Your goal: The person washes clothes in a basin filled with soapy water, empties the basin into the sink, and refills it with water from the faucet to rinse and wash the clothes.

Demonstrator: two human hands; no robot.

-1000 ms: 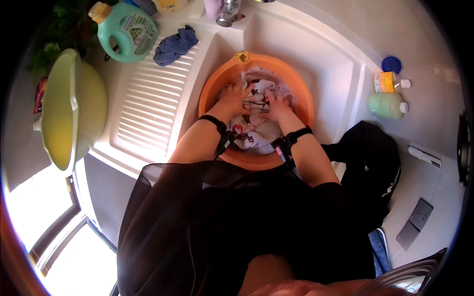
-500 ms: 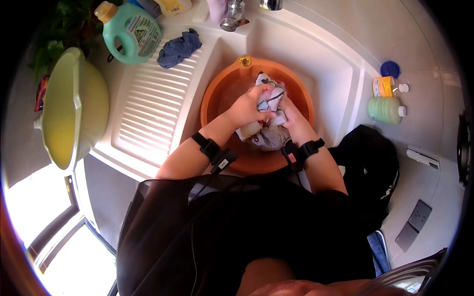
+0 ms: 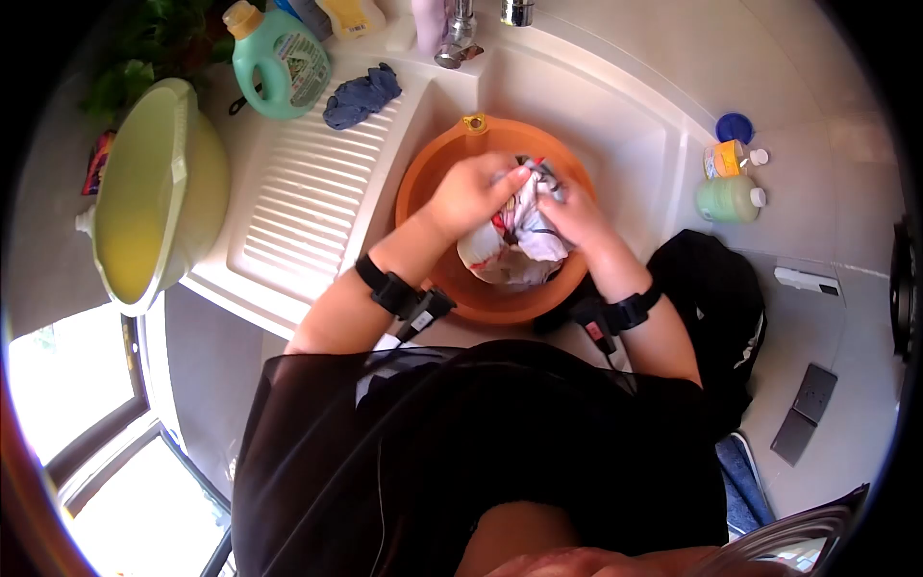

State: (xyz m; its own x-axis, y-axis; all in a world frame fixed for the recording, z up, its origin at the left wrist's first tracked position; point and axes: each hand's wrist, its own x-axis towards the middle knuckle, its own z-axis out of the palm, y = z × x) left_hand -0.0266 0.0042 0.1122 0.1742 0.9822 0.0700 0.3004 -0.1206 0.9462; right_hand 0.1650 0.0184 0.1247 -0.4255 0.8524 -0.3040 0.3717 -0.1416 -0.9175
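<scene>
A bunched, wet-looking white cloth garment (image 3: pixel 527 219) with red and dark patches is held over an orange basin (image 3: pixel 423 165). On its left side my left hand (image 3: pixel 471 197) grips the fabric, with the thumb pressed across the top. My right hand (image 3: pixel 574 212) is closed on the right side of the same bundle, fingers curled into the folds. The lower part of the garment hangs into the basin. What lies beneath it is hidden. Both wrists carry black straps with small devices.
The basin stands in a white sink (image 3: pixel 635 144) below a metal tap (image 3: pixel 460 48). A ribbed washboard (image 3: pixel 308 192) with a blue cloth (image 3: pixel 361 98) lies left, near a detergent bottle (image 3: pixel 288 67) and a green tub (image 3: pixel 207 183). Small bottles (image 3: pixel 729 199) stand on the right ledge.
My hands have shifted slightly apart and turned over the garment, which is now gathered and twisted upward between them. The whole view has shifted a little.
</scene>
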